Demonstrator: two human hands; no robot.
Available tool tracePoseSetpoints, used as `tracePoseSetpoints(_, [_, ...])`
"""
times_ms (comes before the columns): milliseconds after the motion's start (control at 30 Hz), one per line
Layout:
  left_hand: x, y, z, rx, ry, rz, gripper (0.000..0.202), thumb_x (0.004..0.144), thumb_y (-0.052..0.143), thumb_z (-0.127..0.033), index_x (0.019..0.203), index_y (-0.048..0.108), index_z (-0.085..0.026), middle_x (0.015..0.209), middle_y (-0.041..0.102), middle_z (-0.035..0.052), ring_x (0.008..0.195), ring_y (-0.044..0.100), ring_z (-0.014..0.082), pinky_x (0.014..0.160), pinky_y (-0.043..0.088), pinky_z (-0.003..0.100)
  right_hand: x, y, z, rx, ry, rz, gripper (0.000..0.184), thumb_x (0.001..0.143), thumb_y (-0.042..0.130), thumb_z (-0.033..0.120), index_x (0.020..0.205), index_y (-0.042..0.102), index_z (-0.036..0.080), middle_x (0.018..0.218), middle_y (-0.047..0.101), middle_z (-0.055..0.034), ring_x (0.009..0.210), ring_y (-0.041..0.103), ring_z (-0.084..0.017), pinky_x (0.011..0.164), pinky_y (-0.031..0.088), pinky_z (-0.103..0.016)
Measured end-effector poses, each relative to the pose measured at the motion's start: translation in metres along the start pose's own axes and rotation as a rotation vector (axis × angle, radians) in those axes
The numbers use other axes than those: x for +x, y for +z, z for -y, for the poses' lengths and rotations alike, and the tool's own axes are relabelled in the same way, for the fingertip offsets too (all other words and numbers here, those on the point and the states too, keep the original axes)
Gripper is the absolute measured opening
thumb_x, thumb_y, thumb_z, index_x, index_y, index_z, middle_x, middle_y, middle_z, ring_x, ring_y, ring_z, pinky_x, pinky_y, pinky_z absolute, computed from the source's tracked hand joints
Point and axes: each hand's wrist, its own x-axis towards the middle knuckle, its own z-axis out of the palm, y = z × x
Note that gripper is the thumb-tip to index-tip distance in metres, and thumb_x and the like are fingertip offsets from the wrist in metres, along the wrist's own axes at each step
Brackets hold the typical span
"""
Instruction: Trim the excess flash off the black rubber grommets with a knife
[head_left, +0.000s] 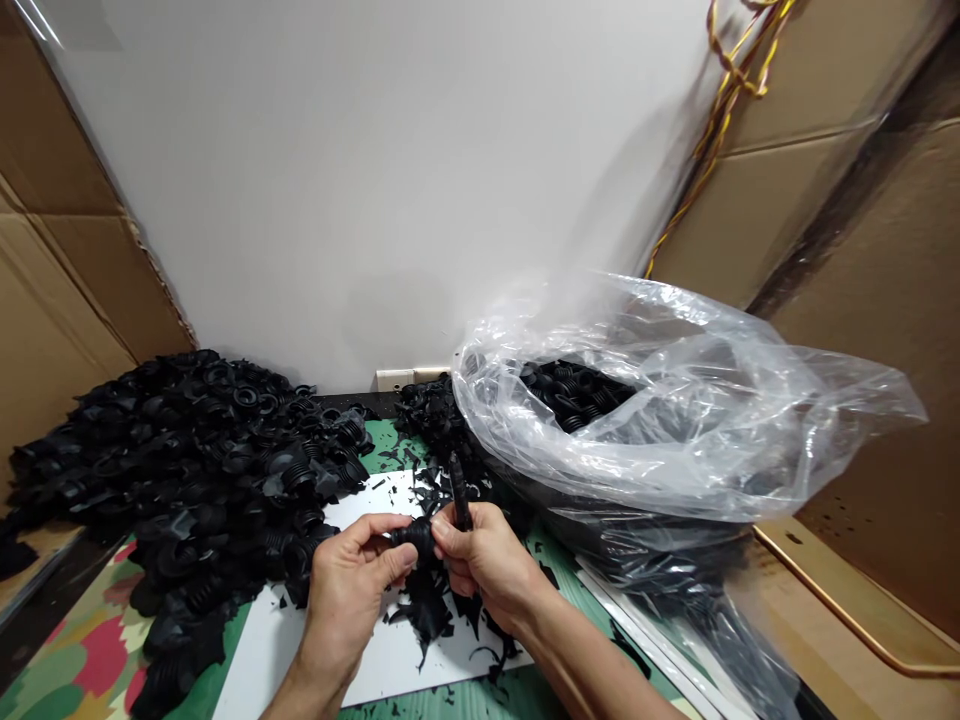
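Observation:
My left hand [351, 585] pinches a small black ribbed rubber part [415, 536] between thumb and fingers, low in the middle of the view. My right hand [484, 560] is closed round a thin dark tool [459, 492] that sticks up from the fist, and its thumb presses on the same rubber part. Both hands hover over a white sheet [315, 650] strewn with black rubber trimmings [431, 610].
A big heap of black ribbed rubber parts [195, 470] fills the left side. At the right, a clear plastic bag [675, 420] holds more of them. Cardboard boxes [862, 230] stand at both sides, a white wall behind. A colourful mat [82, 650] covers the table.

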Motion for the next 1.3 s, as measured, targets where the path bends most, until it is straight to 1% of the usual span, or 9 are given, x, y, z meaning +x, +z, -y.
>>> tracePoseSetpoints(100, [0.000, 0.000, 0.001, 0.006, 0.002, -0.008, 0.023, 0.046, 0.076, -0.022, 0.067, 0.072, -0.014, 0.041, 0.057, -0.0035, 0.040, 0.048, 0.0097, 0.042, 0.039, 0.022, 0.002, -0.003, 0.000, -0.089, -0.044, -0.021, 0.034, 0.055, 0.074, 0.039, 0.055, 0.048, 0.017, 0.044, 0.043, 0.0082, 0.034, 0.024, -0.002, 0.033, 0.018, -0.018])
tracePoseSetpoints(233, [0.000, -0.001, 0.002, 0.041, 0.005, -0.032, 0.026, 0.047, 0.077, -0.026, 0.069, 0.072, -0.013, 0.040, 0.054, -0.0043, 0.039, 0.045, 0.0092, 0.040, 0.036, 0.021, 0.006, -0.011, 0.005, -0.190, -0.294, -0.172, 0.037, 0.062, 0.073, 0.047, 0.066, 0.056, 0.015, 0.049, 0.043, 0.0073, 0.037, 0.034, -0.006, 0.038, 0.025, -0.021])
tracePoseSetpoints(367, [0.001, -0.003, 0.005, 0.084, 0.040, -0.028, 0.022, 0.049, 0.076, -0.025, 0.068, 0.072, -0.014, 0.042, 0.052, -0.0047, 0.039, 0.045, 0.0096, 0.039, 0.037, 0.021, 0.001, -0.015, 0.014, -0.143, -0.504, -0.163, 0.046, 0.070, 0.065, 0.060, 0.078, 0.066, 0.014, 0.059, 0.051, 0.0012, 0.055, 0.047, -0.013, 0.055, 0.037, -0.026])
tracePoseSetpoints(467, [0.001, -0.003, 0.007, 0.131, 0.084, -0.034, 0.018, 0.051, 0.074, -0.024, 0.066, 0.072, -0.015, 0.044, 0.052, -0.0045, 0.040, 0.044, 0.0099, 0.039, 0.036, 0.022, -0.005, -0.016, 0.016, -0.262, -0.607, -0.157, 0.054, 0.075, 0.054, 0.068, 0.073, 0.068, 0.016, 0.060, 0.050, -0.0001, 0.059, 0.045, -0.014, 0.059, 0.038, -0.026])
tracePoseSetpoints(600, [-0.001, -0.004, 0.007, 0.236, 0.168, -0.057, 0.014, 0.051, 0.074, -0.024, 0.064, 0.073, -0.017, 0.048, 0.052, -0.0041, 0.044, 0.042, 0.0105, 0.039, 0.034, 0.022, -0.006, -0.017, 0.012, -0.258, -0.525, -0.058, 0.062, 0.075, 0.046, 0.074, 0.066, 0.063, 0.016, 0.048, 0.031, 0.0063, 0.042, 0.028, -0.008, 0.040, 0.025, -0.022])
tracePoseSetpoints(700, [-0.002, -0.004, 0.006, 0.298, 0.194, -0.065, 0.013, 0.052, 0.074, -0.024, 0.063, 0.072, -0.018, 0.050, 0.052, -0.0039, 0.046, 0.042, 0.0112, 0.043, 0.035, 0.023, -0.003, -0.016, 0.010, -0.109, -0.406, 0.001, 0.058, 0.069, 0.055, 0.074, 0.065, 0.058, 0.016, 0.046, 0.029, 0.0092, 0.035, 0.023, -0.004, 0.034, 0.024, -0.020])
tracePoseSetpoints(933, [-0.003, -0.004, 0.005, 0.375, 0.252, -0.005, 0.007, 0.057, 0.069, -0.023, 0.063, 0.073, -0.019, 0.057, 0.059, -0.0013, 0.049, 0.045, 0.0128, 0.048, 0.037, 0.025, -0.007, -0.012, 0.011, -0.195, -0.382, 0.087, 0.040, 0.067, 0.074, 0.051, 0.080, 0.062, 0.015, 0.045, 0.053, 0.0039, 0.041, 0.050, -0.011, 0.046, 0.040, -0.025])
tracePoseSetpoints(1133, [-0.005, -0.005, 0.004, 0.427, 0.267, 0.055, 0.006, 0.064, 0.067, -0.024, 0.063, 0.072, -0.021, 0.064, 0.064, 0.0007, 0.058, 0.053, 0.0161, 0.053, 0.040, 0.026, -0.009, -0.009, 0.005, -0.282, -0.550, 0.071, 0.021, 0.070, 0.073, 0.037, 0.074, 0.066, 0.017, 0.069, 0.060, -0.0008, 0.055, 0.057, -0.013, 0.053, 0.046, -0.026])
tracePoseSetpoints(1300, [-0.006, -0.005, 0.004, 0.438, 0.285, 0.062, 0.006, 0.065, 0.068, -0.024, 0.063, 0.072, -0.021, 0.062, 0.062, 0.0004, 0.058, 0.054, 0.0166, 0.052, 0.040, 0.025, -0.008, -0.009, -0.002, -0.344, -0.560, 0.082, 0.015, 0.075, 0.069, 0.033, 0.075, 0.065, 0.018, 0.064, 0.061, -0.0008, 0.055, 0.058, -0.015, 0.053, 0.048, -0.027])
